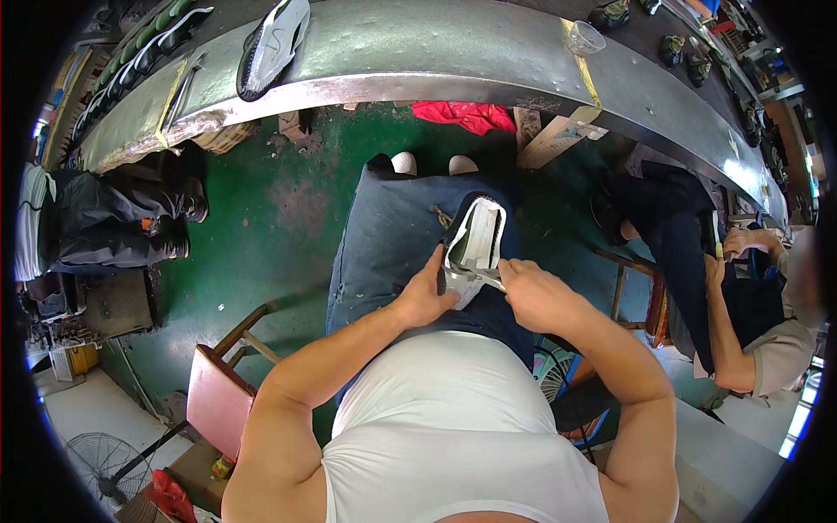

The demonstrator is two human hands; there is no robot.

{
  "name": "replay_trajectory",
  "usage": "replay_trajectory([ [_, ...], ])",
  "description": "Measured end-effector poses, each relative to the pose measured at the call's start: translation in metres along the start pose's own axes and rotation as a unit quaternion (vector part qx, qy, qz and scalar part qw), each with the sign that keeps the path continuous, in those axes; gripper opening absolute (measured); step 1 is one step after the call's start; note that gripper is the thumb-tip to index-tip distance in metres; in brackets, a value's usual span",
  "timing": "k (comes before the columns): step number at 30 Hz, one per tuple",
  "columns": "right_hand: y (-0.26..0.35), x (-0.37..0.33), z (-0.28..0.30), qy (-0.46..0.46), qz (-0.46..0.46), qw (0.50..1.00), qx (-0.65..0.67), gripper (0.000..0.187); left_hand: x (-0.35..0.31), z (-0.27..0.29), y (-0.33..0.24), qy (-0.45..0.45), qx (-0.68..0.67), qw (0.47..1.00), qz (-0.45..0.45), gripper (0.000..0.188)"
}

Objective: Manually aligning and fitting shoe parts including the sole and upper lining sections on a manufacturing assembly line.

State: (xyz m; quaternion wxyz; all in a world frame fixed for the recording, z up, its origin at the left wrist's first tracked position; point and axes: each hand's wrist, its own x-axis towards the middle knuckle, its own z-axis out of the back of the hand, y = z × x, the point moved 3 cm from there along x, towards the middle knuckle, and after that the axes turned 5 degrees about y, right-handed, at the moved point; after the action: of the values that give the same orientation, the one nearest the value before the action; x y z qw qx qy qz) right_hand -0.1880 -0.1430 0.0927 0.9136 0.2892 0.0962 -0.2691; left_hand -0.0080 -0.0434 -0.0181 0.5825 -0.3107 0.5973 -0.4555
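Shoe [481, 228], dark-rimmed with a pale middle, is held at its near end by the left fingers [432, 267], which are bent partly closed on its left side. Pliers [486, 277] are gripped by the right fingers [514, 269], which are folded round the handle; the metal head is set at the shoe's near end, between both sets of fingers, and whether anything is pinched in it cannot be told. The shoe's far end is pointed away from the fingers, over a blue cloth [379, 240] draped on the lap beneath them. Well beyond the fingers, a second shoe [273, 50] is placed to the left on the desk [418, 52], and a clear cup [586, 38] to the right. Well to the fingers' right, a co-worker [776, 370] is seen seated.
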Motion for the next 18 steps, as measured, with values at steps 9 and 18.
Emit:
replay_trajectory([
  [9,0.014,0.056,0.025,0.286,0.024,0.946,-0.150,0.018,-0.005,-0.006,-0.003,-0.063,-0.525,0.847,0.053,0.070],
  [18,-0.033,0.060,-0.035,0.066,0.123,0.988,-0.069,0.020,0.013,0.000,0.010,-0.338,-0.141,0.920,0.141,0.067],
])
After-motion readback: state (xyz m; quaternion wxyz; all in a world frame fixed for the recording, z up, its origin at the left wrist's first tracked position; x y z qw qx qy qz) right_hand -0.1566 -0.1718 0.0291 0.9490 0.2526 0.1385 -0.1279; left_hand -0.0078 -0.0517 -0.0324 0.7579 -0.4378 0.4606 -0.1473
